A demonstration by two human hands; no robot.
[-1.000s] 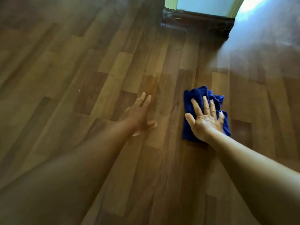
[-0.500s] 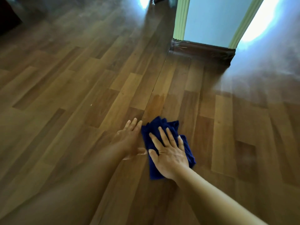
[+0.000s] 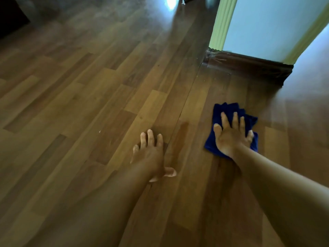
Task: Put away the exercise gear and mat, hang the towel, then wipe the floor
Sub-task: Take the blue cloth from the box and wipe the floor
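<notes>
Lying crumpled on the wooden floor [image 3: 92, 97], the dark blue cloth [image 3: 229, 108] sits at about 3 o'clock from the picture's centre, pinned under the right hand [image 3: 231, 135], whose palm is flat and whose fingers are spread and extended, pressing down without curling around the fabric. The cloth's far edge shows beyond the fingertips toward 12 o'clock, and folds stick out at 3 o'clock and 9 o'clock of the hand. The left hand [image 3: 151, 154] lies at 9 o'clock of the cloth, well apart from it, open and flat on bare boards with its thumb stretched toward 3 o'clock; it holds nothing. Between the two hands a long seam in the boards runs toward 12 o'clock. Open floor extends from 9 o'clock round to 12 o'clock. At 1 o'clock of the cloth a dark skirting board [image 3: 249, 65] closes the floor below a pale blue wall panel [image 3: 267, 25] edged by light green trim [image 3: 222, 22]; the floor carries on past its corner at 3 o'clock, where glare washes it out. Half a second ago the cloth and right hand were just beside the left hand; now they are farther toward 3 o'clock, as they were a second ago. No writing or label can be read on anything.
</notes>
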